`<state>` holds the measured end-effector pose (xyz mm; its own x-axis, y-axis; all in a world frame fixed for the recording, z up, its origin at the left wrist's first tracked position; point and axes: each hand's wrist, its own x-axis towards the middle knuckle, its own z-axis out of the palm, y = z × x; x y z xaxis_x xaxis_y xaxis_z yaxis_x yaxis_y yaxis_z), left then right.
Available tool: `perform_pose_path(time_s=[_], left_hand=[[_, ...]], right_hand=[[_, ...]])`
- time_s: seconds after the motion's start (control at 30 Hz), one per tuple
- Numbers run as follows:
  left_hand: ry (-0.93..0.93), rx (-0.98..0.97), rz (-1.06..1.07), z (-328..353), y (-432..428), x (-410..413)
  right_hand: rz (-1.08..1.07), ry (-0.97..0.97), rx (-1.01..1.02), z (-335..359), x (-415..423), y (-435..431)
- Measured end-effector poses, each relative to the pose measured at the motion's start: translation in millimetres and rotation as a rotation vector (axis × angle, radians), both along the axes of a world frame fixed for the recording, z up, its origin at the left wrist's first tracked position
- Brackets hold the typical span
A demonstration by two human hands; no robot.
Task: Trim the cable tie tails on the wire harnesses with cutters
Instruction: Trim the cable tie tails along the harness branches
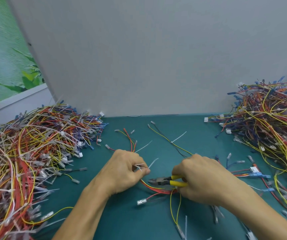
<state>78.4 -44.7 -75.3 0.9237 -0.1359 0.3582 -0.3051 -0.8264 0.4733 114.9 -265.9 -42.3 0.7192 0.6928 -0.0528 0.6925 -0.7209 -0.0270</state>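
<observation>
Holding item 1: right hand (203, 177), grip closed around the yellow-handled side cutters (167, 181); dark steel jaws point left, parted a little, nothing visible between them.

Item 2: left hand (125, 170), grip pinched shut on the red-and-yellow wire harness (154, 187), with several thin white cable tie tails (140, 166) sticking out between thumb and fingers. The harness runs from this hand along the bench, under the cutters, to beneath the right hand. One translucent tail (153, 162) stands up just right of the left fingertips, near the cutter tips but apart from them.

Item 3: teal bench mat (122, 222), carrying loose harnesses and one yellow-and-black wire pair with white cable tie (177, 142) further back.

Item 4: large heap of multicoloured harnesses with long white ties (27, 153), left side.

Item 5: second heap of multicoloured harnesses (269, 122), right side, against the grey back panel (156, 58).
</observation>
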Motion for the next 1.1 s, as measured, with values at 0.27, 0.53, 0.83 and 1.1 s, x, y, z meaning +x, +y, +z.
perform_pose_path(time_s=[0.27, 0.53, 0.83, 1.1], left_hand=[[-0.031, 0.208, -0.005, -2, -2, 2], [0.065, 0.32, 0.032, -9, 1, 4], [0.316, -0.253, 0.091, -14, 3, 5], [0.365, -0.507, 0.05, -15, 4, 5]], right_hand=[[-0.005, -0.026, -0.032, -1, 2, -2], [0.003, -0.031, -0.056, -3, 3, -2], [-0.061, -0.048, -0.03, -8, 4, 0], [-0.056, 0.048, 0.048, -15, -1, 9]])
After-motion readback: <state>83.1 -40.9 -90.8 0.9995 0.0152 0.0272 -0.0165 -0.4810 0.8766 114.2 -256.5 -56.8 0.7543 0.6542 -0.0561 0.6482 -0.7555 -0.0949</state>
